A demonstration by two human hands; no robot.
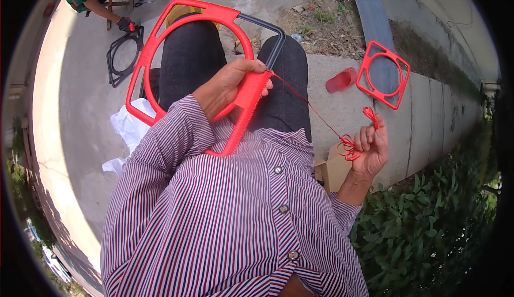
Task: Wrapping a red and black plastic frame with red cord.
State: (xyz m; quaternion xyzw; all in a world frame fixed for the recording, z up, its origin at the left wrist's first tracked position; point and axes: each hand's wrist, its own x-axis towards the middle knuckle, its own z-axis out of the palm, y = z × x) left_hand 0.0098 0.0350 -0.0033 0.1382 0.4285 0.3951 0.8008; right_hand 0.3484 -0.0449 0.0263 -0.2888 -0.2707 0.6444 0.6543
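My left hand (227, 85) grips one side of a flat rectangular frame with a round ring inside (214, 11), held above my lap. Red cord is wrapped tightly over most of the frame. One far corner is bare dark grey tubing (279, 32). From the wrapped edge beside my left thumb, a single red strand stretches to the right. It ends in a looped bundle of red cord (349, 148), pinched in the curled fingers of my right hand (373, 155), which is raised away from the frame.
A red frame (363, 77) and a red slipper (340, 81) lie to the right. A cardboard box (337, 169) and bush (417, 238) are near my right arm. White plastic (128, 128) lies left. Far left, a person's gloved hand (125, 24) touches a dark frame (110, 56); scissors (142, 1) lie beyond.
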